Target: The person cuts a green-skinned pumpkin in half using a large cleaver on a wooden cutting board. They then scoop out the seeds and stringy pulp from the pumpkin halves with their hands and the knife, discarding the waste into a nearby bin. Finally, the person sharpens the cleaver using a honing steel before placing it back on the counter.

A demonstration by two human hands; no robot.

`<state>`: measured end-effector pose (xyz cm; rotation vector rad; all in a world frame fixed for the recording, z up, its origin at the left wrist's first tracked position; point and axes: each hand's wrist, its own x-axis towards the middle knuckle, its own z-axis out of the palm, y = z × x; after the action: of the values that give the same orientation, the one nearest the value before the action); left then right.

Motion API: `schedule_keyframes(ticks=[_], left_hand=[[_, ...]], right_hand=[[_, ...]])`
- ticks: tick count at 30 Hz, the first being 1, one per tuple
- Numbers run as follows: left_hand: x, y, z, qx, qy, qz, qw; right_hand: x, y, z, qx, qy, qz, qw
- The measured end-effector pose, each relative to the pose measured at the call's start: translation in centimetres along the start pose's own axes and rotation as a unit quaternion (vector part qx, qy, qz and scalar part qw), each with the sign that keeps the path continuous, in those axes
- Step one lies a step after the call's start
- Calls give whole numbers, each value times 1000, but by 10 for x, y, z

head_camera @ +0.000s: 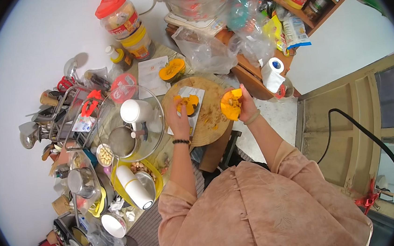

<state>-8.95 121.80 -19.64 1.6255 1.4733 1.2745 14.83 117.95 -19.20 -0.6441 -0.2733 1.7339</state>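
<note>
My right hand (248, 105) holds a chunk of orange pumpkin (230, 106) over the right edge of a round wooden chopping board (211, 86), its stringy flesh facing left. At the board's left side, the fingers of my left hand (178, 121) are at more cut pumpkin (191, 104); whether they grip it cannot be told. Those pieces lie on or above a flat pale object (198, 94), partly covered, its kind unclear. Small pumpkin scraps (215, 127) lie on the wood. Behind the board sits a larger cut pumpkin piece (172, 70), hollow side up.
Left of the board stands a large clear glass bowl (161, 133), with a white mug (135, 110) and a strainer (122, 140) seen there. A yellow basin (158, 182) is nearer me. Plastic bags (208, 51) and a toilet paper roll (273, 76) are at the back right.
</note>
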Motion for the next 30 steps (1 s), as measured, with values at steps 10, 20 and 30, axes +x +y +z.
schedule_keyframes(ticks=[10, 20, 30], left_hand=[[-101, 9, -36, 66, -122, -39, 990], [-98, 15, -42, 299, -196, -1, 934], [-103, 7, -48, 373, -276, -87, 881]], right_hand=[[-15, -9, 13, -13, -143, -10, 990], [-36, 11, 23, 13, 42, -9, 999], [-43, 40, 27, 31, 76, 74, 994]])
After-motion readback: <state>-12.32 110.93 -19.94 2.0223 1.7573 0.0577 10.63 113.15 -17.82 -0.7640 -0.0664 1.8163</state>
